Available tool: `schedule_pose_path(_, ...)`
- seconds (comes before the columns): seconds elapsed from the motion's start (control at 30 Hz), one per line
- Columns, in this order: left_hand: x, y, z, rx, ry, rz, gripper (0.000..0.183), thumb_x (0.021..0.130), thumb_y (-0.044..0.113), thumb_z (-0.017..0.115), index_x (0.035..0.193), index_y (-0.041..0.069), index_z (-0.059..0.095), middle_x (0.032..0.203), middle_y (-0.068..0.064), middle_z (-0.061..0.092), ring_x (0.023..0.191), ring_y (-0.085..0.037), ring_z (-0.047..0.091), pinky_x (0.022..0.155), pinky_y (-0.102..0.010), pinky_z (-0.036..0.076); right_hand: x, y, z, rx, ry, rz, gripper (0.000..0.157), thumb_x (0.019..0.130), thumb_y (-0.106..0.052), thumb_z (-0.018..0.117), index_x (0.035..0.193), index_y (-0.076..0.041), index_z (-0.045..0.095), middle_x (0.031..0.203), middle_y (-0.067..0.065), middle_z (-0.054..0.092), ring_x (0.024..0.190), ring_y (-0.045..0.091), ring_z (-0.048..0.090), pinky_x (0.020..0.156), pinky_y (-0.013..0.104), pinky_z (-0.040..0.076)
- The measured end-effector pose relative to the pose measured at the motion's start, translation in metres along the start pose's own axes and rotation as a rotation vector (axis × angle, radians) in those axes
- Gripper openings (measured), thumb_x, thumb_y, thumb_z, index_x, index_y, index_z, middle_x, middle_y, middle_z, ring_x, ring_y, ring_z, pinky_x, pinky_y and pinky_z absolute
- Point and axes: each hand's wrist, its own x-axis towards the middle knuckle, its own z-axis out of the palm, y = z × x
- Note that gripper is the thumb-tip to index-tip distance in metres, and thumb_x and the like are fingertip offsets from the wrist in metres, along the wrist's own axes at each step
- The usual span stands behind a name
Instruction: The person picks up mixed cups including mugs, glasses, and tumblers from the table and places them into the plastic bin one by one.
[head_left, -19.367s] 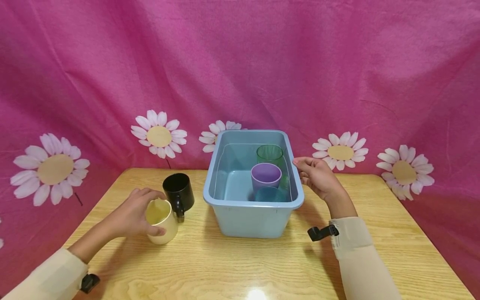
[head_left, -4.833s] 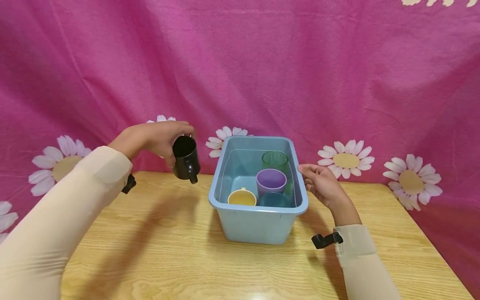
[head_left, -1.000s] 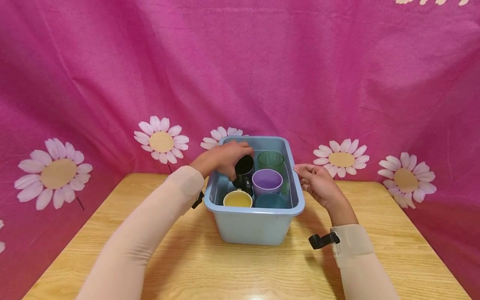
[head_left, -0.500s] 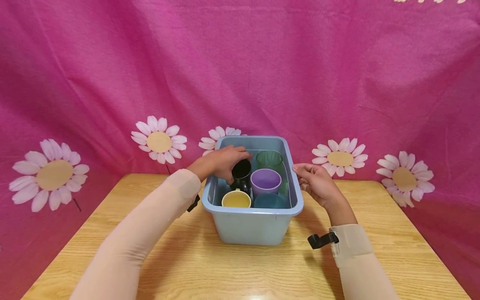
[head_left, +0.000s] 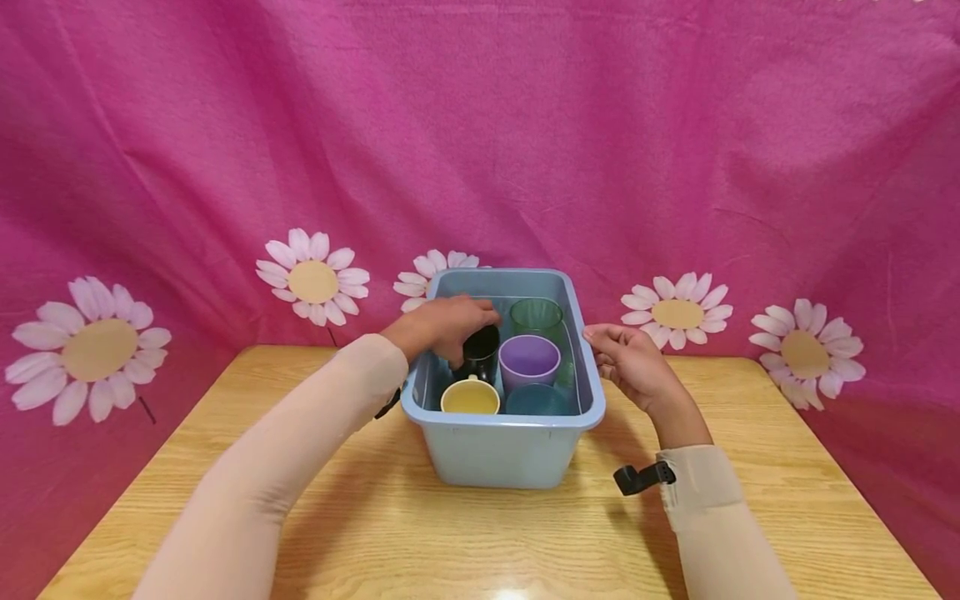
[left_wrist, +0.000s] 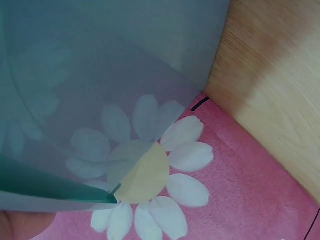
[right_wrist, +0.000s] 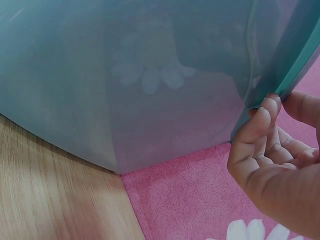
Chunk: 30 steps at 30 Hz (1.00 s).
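Note:
A blue plastic tub (head_left: 498, 454) stands on the table with cups inside. My left hand (head_left: 448, 327) reaches over its left rim and grips a black mug (head_left: 480, 350), low in the tub's left side. In front of that mug sits a yellow mug (head_left: 470, 397). Along the right side are a clear green cup (head_left: 536, 313), a purple cup (head_left: 529, 360) and a teal cup (head_left: 537, 400). My right hand (head_left: 630, 362) pinches the tub's right rim between thumb and fingers, plain in the right wrist view (right_wrist: 275, 155). The left wrist view shows mostly the tub's outer wall (left_wrist: 100, 65).
The wooden table (head_left: 420, 542) reaches out in front of the tub and to both sides. Close behind it hangs a pink curtain (head_left: 510, 133) with white daisies. Black wrist cameras, such as the right one (head_left: 643, 478), stick out from both sleeves.
The yellow mug, first on the table, now sits in the tub. My left hand has carried the black mug from the table into the tub and lowered it slightly. My right hand keeps its rim hold.

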Motion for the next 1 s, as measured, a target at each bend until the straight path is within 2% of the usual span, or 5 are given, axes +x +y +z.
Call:
schedule_pose_path(0.17, 0.0037, 0.0013, 0.0028, 0.051, -0.048, 0.006, 0.087, 0.071, 0.02, 0.092, 0.147, 0.017, 0.051, 0.138, -0.004, 0.053, 0.119, -0.027, 0.054, 0.098, -0.041, 0.053, 0.0001, 0.0006, 0.0008, -0.001, 0.005, 0.003, 0.023, 0.103, -0.023, 0.062, 0.115, -0.004, 0.068, 0.088, 0.0, 0.07, 0.076, 0.012, 0.065, 0.072, 0.023, 0.057)
schedule_pose_path(0.53, 0.0063, 0.0027, 0.0053, 0.046, -0.089, 0.001, 0.089, 0.071, 0.019, 0.093, 0.148, 0.019, 0.048, 0.138, -0.003, 0.052, 0.123, -0.024, 0.052, 0.1, -0.041, 0.053, -0.0004, -0.0014, 0.0005, 0.0, -0.002, -0.001, 0.032, 0.103, -0.021, 0.061, 0.122, 0.005, 0.061, 0.088, 0.0, 0.069, 0.077, 0.011, 0.065, 0.072, 0.023, 0.057)
schedule_pose_path(0.83, 0.0064, 0.0044, 0.0037, 0.075, -0.137, 0.02, 0.09, 0.072, 0.022, 0.094, 0.148, 0.018, 0.046, 0.136, -0.005, 0.053, 0.123, -0.022, 0.054, 0.097, -0.04, 0.055, -0.0005, -0.0028, 0.0005, 0.002, 0.004, -0.004, 0.026, 0.103, -0.022, 0.062, 0.117, 0.0, 0.065, 0.087, -0.001, 0.069, 0.075, 0.011, 0.065, 0.07, 0.023, 0.057)
schedule_pose_path(1.0, 0.0051, 0.0056, 0.0049, 0.061, -0.145, 0.016, 0.089, 0.073, 0.024, 0.094, 0.148, 0.018, 0.047, 0.137, -0.004, 0.053, 0.124, -0.022, 0.054, 0.097, -0.038, 0.055, -0.0009, -0.001, 0.0011, -0.006, 0.001, 0.0, 0.028, 0.104, -0.022, 0.061, 0.119, 0.001, 0.063, 0.087, -0.001, 0.069, 0.076, 0.01, 0.065, 0.07, 0.023, 0.056)
